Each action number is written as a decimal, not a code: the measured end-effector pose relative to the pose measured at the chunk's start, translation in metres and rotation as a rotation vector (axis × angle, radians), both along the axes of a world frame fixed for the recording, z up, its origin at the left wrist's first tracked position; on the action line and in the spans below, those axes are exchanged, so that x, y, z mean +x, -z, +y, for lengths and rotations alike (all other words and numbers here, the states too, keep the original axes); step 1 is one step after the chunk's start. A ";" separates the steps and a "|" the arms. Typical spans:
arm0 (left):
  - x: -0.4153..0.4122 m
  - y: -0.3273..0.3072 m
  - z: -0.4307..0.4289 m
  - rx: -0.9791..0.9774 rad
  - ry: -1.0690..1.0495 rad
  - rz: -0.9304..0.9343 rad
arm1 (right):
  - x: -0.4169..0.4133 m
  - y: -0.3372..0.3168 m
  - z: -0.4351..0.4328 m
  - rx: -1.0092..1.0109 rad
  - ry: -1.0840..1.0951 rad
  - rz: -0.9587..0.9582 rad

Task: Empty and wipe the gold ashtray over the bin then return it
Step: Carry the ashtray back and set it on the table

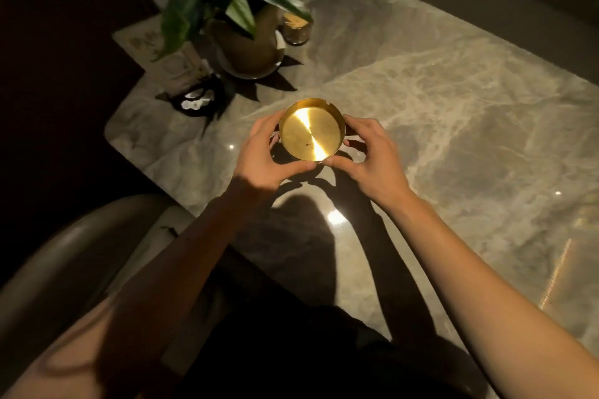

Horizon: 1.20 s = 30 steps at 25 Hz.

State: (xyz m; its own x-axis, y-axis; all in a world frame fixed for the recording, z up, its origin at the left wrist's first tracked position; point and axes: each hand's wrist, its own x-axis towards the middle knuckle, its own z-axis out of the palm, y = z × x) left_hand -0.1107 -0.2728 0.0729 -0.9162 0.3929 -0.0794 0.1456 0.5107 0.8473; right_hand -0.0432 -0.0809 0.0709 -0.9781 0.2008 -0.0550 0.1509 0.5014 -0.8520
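Observation:
A round gold ashtray (311, 130) with a shiny flat bottom and a notch in its far rim is held just above the marble table (453, 126). My left hand (269, 152) grips its left side, thumb at the near rim. My right hand (366, 155) grips its right side, thumb touching the near rim too. The inside of the ashtray looks bare apart from a tiny dark speck. No bin is in view.
A potted plant (246, 42) with broad green leaves stands at the table's far left, a small glass jar (295, 30) beside it and a dark small dish (197, 100) with white bits in front. A padded chair (64, 256) is at my left.

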 end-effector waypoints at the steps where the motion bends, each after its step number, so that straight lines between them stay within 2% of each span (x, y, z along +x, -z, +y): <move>1: -0.007 0.001 -0.014 -0.018 -0.019 0.018 | -0.011 0.004 -0.014 -0.002 -0.022 -0.001; 13: -0.058 0.049 -0.147 0.052 -0.323 -0.135 | -0.117 0.041 -0.136 0.084 -0.327 -0.067; 21: -0.076 0.074 -0.190 -0.017 -0.508 -0.123 | -0.166 0.062 -0.189 0.060 -0.441 -0.136; 30: -0.078 0.090 -0.201 -0.066 -0.581 -0.130 | -0.180 0.076 -0.215 0.054 -0.479 -0.136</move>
